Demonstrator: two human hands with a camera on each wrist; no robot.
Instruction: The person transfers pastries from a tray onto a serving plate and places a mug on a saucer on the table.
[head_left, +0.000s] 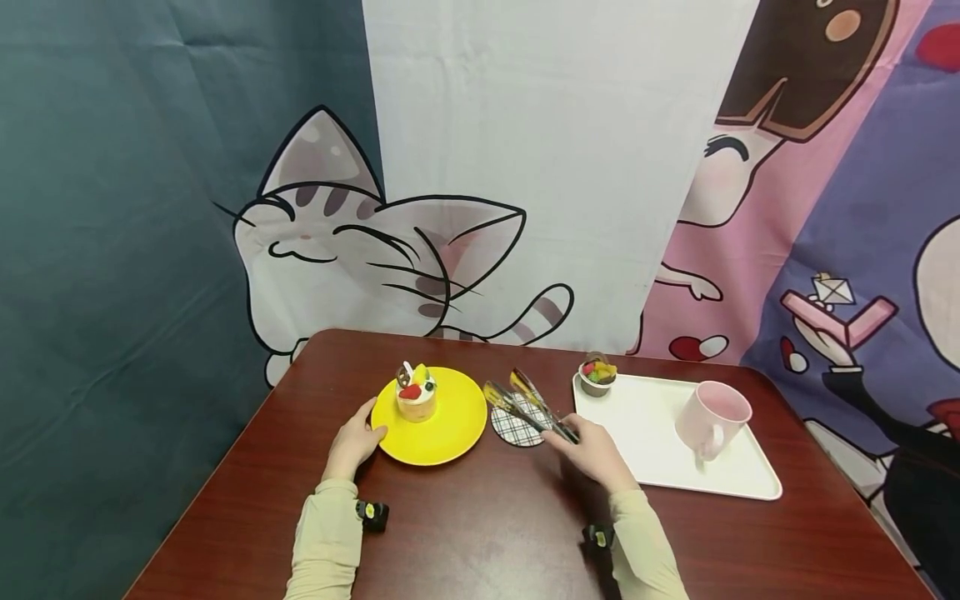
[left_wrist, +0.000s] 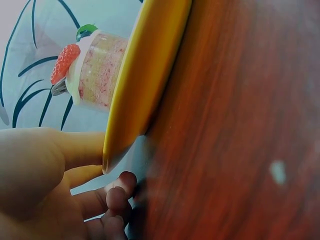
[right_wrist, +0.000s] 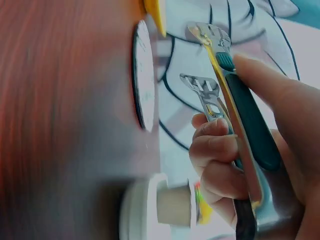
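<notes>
My left hand [head_left: 354, 442] pinches the left rim of a yellow plate [head_left: 457, 429], thumb on top and fingers beneath the edge. On that plate stands a small cake cup [head_left: 416, 396] topped with strawberry and other fruit. In my right hand [head_left: 592, 454] is a pair of metal tongs [right_wrist: 250, 115] with dark green grips, thumb on one arm and curled fingers on the other. The slotted tips of the tongs stand apart with nothing between them, over a round checked coaster [head_left: 517, 429] in the head view.
A white tray [head_left: 652, 458] lies on the right side of the brown table [head_left: 480, 533]. It bears a pink mug [head_left: 708, 417] and, at its back left corner, a second cake cup [head_left: 597, 379]. A printed cloth [head_left: 465, 100] hangs behind the table.
</notes>
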